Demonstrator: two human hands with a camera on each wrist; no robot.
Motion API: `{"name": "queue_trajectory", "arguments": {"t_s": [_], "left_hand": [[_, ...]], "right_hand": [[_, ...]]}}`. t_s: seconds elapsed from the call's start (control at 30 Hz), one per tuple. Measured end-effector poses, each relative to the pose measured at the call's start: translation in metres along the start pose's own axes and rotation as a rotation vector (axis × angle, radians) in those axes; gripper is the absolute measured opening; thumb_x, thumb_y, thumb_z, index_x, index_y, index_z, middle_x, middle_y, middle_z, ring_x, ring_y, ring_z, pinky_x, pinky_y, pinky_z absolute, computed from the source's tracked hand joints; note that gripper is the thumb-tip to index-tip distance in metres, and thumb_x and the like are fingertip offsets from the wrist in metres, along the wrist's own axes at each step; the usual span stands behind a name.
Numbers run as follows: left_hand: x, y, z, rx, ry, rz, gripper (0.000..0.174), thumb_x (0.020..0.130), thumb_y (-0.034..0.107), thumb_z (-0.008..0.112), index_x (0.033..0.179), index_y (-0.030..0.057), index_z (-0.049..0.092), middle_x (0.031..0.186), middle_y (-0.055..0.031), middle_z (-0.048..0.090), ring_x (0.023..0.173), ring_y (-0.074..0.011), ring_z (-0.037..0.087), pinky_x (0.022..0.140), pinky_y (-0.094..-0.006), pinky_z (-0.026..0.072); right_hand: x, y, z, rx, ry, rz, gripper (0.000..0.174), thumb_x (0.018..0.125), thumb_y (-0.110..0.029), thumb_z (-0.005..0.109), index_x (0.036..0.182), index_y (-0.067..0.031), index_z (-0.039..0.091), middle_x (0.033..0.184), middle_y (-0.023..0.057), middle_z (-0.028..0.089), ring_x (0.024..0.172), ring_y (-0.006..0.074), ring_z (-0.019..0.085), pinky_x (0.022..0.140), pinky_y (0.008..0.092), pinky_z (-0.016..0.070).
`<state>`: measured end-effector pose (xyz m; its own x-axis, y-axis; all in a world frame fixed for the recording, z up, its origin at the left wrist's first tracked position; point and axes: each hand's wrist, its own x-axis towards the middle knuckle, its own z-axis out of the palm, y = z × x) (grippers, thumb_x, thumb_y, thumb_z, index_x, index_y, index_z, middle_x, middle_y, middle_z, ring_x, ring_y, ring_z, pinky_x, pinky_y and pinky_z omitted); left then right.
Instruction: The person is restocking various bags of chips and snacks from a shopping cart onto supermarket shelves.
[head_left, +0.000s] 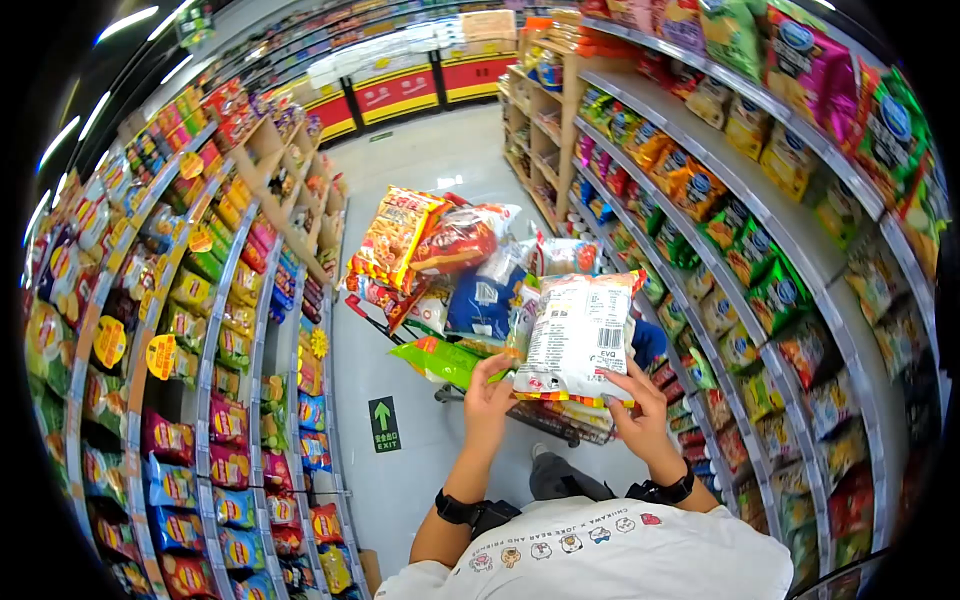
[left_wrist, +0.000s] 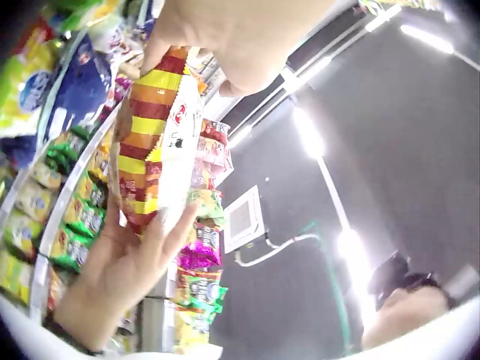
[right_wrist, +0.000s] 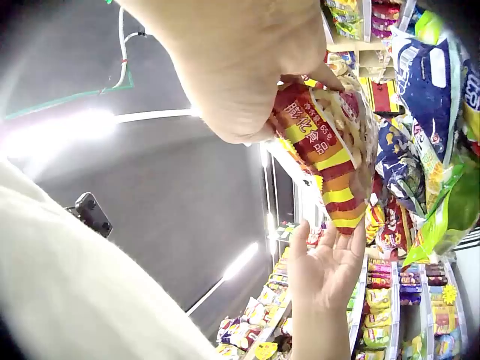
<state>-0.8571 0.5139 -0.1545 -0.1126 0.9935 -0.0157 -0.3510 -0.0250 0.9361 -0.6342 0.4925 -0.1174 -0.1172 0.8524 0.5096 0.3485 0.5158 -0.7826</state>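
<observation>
A: What's around the person?

B: A shop aisle, with packed shelves on the left and shelves on the right. The pale floor runs to red-and-yellow panels at the far end, and a green exit sign lies flat on it, left of the person.

A: And the cart?

B: Heaped with packets: an orange-and-yellow bag at the far left, a blue bag in the middle, a bright green bag at the near left.

A: Where's the white-backed snack bag?

B: In both hands, at the near right of the heap, its printed back and barcode facing up. The wrist views show red, orange and yellow stripes along its edge.

A: How do the fingers lie?

B: The left hand pinches the near left corner between thumb and fingers. The right hand grips the near right corner, its fingers slightly spread. I can't tell exactly how the fingers underneath lie.
</observation>
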Motion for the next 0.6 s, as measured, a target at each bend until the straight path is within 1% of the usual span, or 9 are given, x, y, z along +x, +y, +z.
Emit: {"name": "queue_trajectory", "arguments": {"t_s": [0.03,0.07,0.17,0.2,0.3,0.43,0.47,0.53,0.6], "left_hand": [[-0.015,0.007,-0.002,-0.111,0.031,-0.116,0.044,0.085,0.004,0.048,0.128,0.0061,0.041,0.122,-0.0112,0.050,0.097,-0.0127,0.055,0.071,-0.0214,0.0490],[-0.027,0.008,-0.006,-0.224,0.025,-0.167,0.046,0.086,0.012,0.049,0.131,0.0069,0.037,0.124,-0.0119,0.048,0.099,-0.0176,0.055,0.069,-0.0220,0.0494],[-0.040,-0.017,-0.034,-0.589,-0.147,-0.507,0.047,0.088,0.019,0.049,0.132,0.0061,0.035,0.125,-0.0139,0.049,0.104,-0.0250,0.056,0.074,-0.0292,0.0515],[-0.044,-0.023,-0.038,-0.693,-0.267,-0.619,0.046,0.091,0.021,0.048,0.133,0.0074,0.034,0.126,-0.0186,0.049,0.113,-0.0287,0.051,0.088,-0.0479,0.0457],[-0.064,-0.033,-0.022,-0.564,-0.261,-0.685,0.046,0.093,0.021,0.045,0.134,0.0042,0.032,0.127,-0.0165,0.049,0.113,-0.0262,0.051,0.091,-0.0424,0.0445],[-0.077,-0.040,-0.005,-0.394,-0.456,-0.684,0.050,0.094,0.013,0.045,0.139,0.0032,0.025,0.131,-0.0122,0.045,0.116,-0.0218,0.048,0.097,-0.0366,0.0406],[-0.078,-0.044,0.002,-0.375,-0.498,-0.674,0.052,0.093,0.012,0.046,0.139,0.0039,0.024,0.132,-0.0116,0.044,0.117,-0.0216,0.048,0.097,-0.0366,0.0404],[-0.081,-0.054,0.018,-0.350,-0.587,-0.645,0.055,0.092,0.010,0.047,0.141,0.0053,0.022,0.134,-0.0104,0.042,0.118,-0.0213,0.046,0.098,-0.0366,0.0399],[-0.085,-0.063,0.042,-0.415,-0.654,-0.706,0.058,0.091,0.010,0.049,0.142,0.0074,0.020,0.136,-0.0095,0.040,0.119,-0.0214,0.045,0.098,-0.0371,0.0396]], "right_hand": [[-0.014,-0.006,0.001,0.022,0.003,0.012,0.039,0.072,0.009,0.058,0.109,-0.0021,0.062,0.132,0.0242,0.046,0.117,0.0304,0.052,0.093,0.0326,0.0412],[-0.028,-0.010,0.002,0.047,0.020,0.021,0.039,0.073,0.009,0.058,0.110,-0.0019,0.062,0.131,0.0229,0.047,0.118,0.0285,0.050,0.094,0.0319,0.0404],[-0.069,-0.014,0.003,0.158,0.004,0.152,0.039,0.073,0.011,0.058,0.111,-0.0003,0.061,0.129,0.0218,0.049,0.117,0.0255,0.051,0.095,0.0314,0.0397],[-0.082,-0.013,-0.001,0.065,-0.048,0.152,0.041,0.073,0.011,0.059,0.112,-0.0004,0.060,0.128,0.0206,0.050,0.117,0.0243,0.050,0.095,0.0316,0.0393],[-0.105,-0.033,-0.005,0.218,-0.078,0.202,0.042,0.075,0.010,0.057,0.115,-0.0036,0.061,0.130,0.0203,0.049,0.122,0.0255,0.047,0.096,0.0311,0.0391],[-0.130,-0.054,-0.029,0.085,-0.076,0.173,0.045,0.073,0.011,0.057,0.114,-0.0065,0.062,0.131,0.0198,0.048,0.119,0.0273,0.050,0.094,0.0316,0.0417],[-0.138,-0.059,-0.034,0.119,-0.050,0.170,0.045,0.072,0.011,0.057,0.113,-0.0069,0.063,0.132,0.0196,0.048,0.118,0.0281,0.051,0.093,0.0316,0.0425],[-0.150,-0.075,-0.045,0.077,0.002,0.187,0.044,0.072,0.011,0.057,0.111,-0.0063,0.063,0.131,0.0189,0.048,0.119,0.0278,0.050,0.093,0.0320,0.0424],[-0.166,-0.085,-0.060,0.029,0.071,0.210,0.042,0.071,0.010,0.057,0.110,-0.0055,0.064,0.129,0.0179,0.051,0.121,0.0283,0.049,0.095,0.0335,0.0414]]}}
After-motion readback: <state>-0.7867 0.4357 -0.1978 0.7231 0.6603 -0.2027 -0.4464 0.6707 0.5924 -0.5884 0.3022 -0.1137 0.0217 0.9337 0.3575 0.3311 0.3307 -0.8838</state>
